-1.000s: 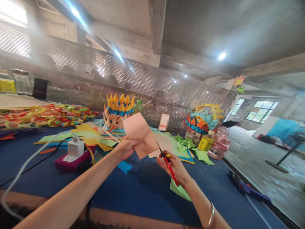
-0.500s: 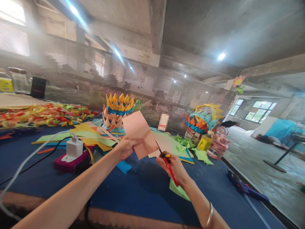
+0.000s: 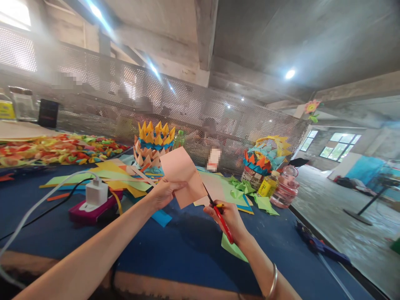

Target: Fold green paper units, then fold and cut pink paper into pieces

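Note:
A creased sheet of pink paper [image 3: 184,173] is pinched at its lower left side by my left hand [image 3: 167,192]. My right hand [image 3: 226,218] is wrapped round red-handled scissors [image 3: 225,225], whose dark blades point up and left and meet the right edge of the pink paper. How far the blades are parted is hard to tell. Beneath my right hand a light green sheet [image 3: 233,249] lies on the blue table [image 3: 181,258]. Behind the hands are stacked coloured sheets [image 3: 215,185].
On the left are a pile of small folded papers [image 3: 62,150] and a purple power strip [image 3: 93,210] with cables. Folded-paper baskets [image 3: 153,146] stand at the back. To the right are a yellow-labelled bottle [image 3: 268,185], a pink jug [image 3: 284,189] and a blue glue gun [image 3: 321,246].
The view has shifted very slightly. Both hands, the pink paper and the scissors look almost the same as before.

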Motion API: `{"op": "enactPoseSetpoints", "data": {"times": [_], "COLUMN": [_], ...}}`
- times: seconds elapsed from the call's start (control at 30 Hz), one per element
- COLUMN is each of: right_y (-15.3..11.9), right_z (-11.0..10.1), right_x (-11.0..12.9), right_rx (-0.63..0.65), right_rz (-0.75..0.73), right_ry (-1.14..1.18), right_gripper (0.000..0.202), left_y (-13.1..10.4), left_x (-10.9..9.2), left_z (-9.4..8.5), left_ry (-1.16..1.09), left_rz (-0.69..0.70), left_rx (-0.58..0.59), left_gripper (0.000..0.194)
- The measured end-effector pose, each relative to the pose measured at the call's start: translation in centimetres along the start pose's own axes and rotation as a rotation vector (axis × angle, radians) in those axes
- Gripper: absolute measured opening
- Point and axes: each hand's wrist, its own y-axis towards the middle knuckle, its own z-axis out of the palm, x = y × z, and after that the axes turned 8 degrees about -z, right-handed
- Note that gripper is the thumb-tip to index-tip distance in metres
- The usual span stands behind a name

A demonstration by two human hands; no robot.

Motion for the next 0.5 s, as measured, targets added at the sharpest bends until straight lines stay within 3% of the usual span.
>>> {"op": "enactPoseSetpoints", "data": {"times": [0.5], "right_y": [-0.4], "right_z": [-0.2], "right_x": [1.2], "right_rx": [0.036], "right_rz": [-0.025], "right_ry": [-0.145], "right_gripper": [0.042], "left_y": [0.1], "left_x": [0.3], "left_z": [-0.1], "left_ry": [0.044], "left_rz": [0.046], "left_rx": [0.002], "left_gripper": [0.038]}}
